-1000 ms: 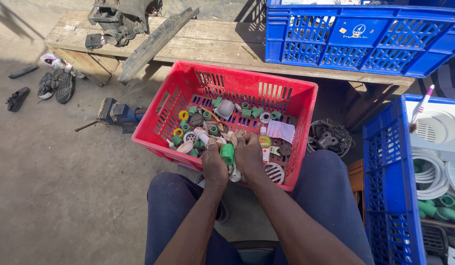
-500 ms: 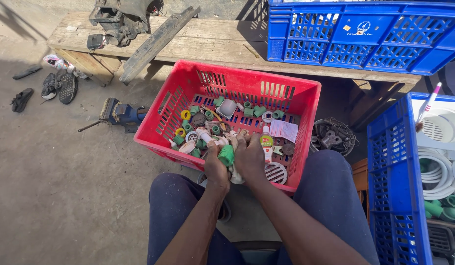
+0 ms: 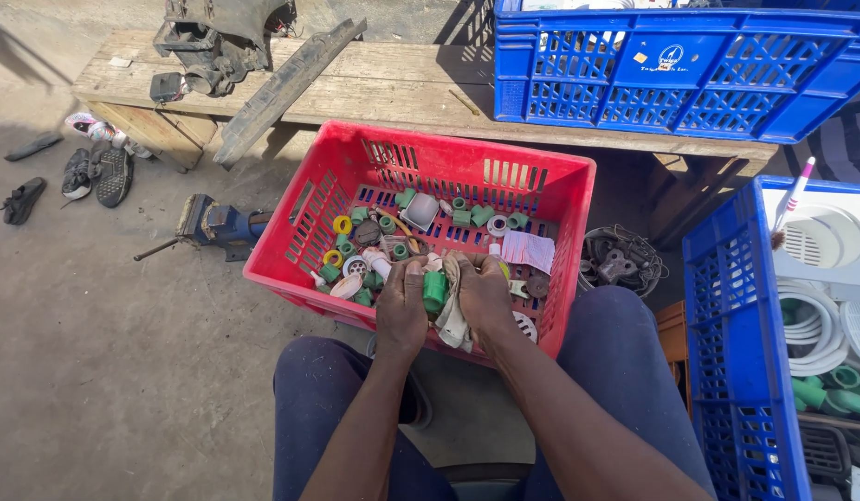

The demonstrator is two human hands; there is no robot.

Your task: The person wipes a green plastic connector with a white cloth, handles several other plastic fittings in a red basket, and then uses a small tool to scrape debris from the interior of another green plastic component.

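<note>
The person sits with knees apart over a red slatted plastic crate (image 3: 337, 218) that rests on the concrete ground before them. Both hands meet above the crate's near edge. The left hand (image 3: 401, 311) is curled around a short green plastic pipe fitting (image 3: 434, 290), which stands roughly upright between the two hands. The right hand (image 3: 484, 295) is closed on a crumpled pale cloth (image 3: 453, 320) that hangs down between the hands, just beside the fitting and touching it. Inside the crate lie many small green pipe fittings (image 3: 467, 215), white caps and yellow rings (image 3: 342, 224), plus a folded white paper (image 3: 528, 250). Behind the crate runs a weathered wooden bench (image 3: 393, 88) carrying a blue plastic crate (image 3: 671, 70). A second blue crate (image 3: 741, 343) stands at the person's right, holding white coiled hose (image 3: 815, 325). A blue bench vice (image 3: 212, 224) lies on the ground at the left, with dark shoes (image 3: 96, 172) farther off.
</note>
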